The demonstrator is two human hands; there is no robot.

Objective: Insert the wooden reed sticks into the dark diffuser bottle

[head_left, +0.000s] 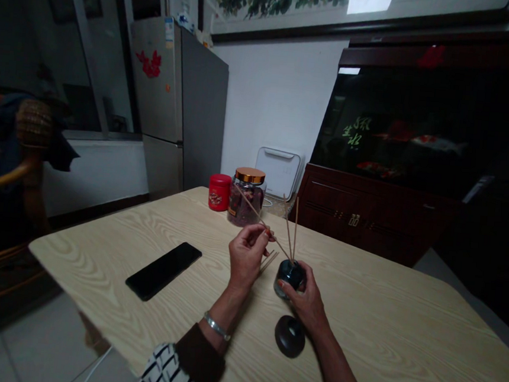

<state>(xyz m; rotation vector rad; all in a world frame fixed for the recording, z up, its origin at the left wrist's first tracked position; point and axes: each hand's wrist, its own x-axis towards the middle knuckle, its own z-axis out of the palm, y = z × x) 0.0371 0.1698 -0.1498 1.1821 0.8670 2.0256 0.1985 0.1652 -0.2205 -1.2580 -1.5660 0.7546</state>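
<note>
Table (384, 339): one, pale wood-grained, bearing everything below.
Jar and canister: one copper-lidded jar (245, 207), one red canister (219, 192), side by side near the far edge, probably parked out of the way.
Left hand (247, 256): fingertips pinched on one thin stick (281, 247), likely to guide its lower end at the mouth of the bottle (288, 271); whether it is inside, I cannot tell.
Right hand (310, 296): curled around the bottle, seemingly steadying it.
Phone (164, 270): one, flat, left of both hands.
Bottle: one, dark, upright on the table.
Lid (290, 337): one, dark, round, on the bottle's near side, presumably off to free the mouth.
Sticks: one pinched, two standing in the bottle, at least two lying beside the left hand.
</note>
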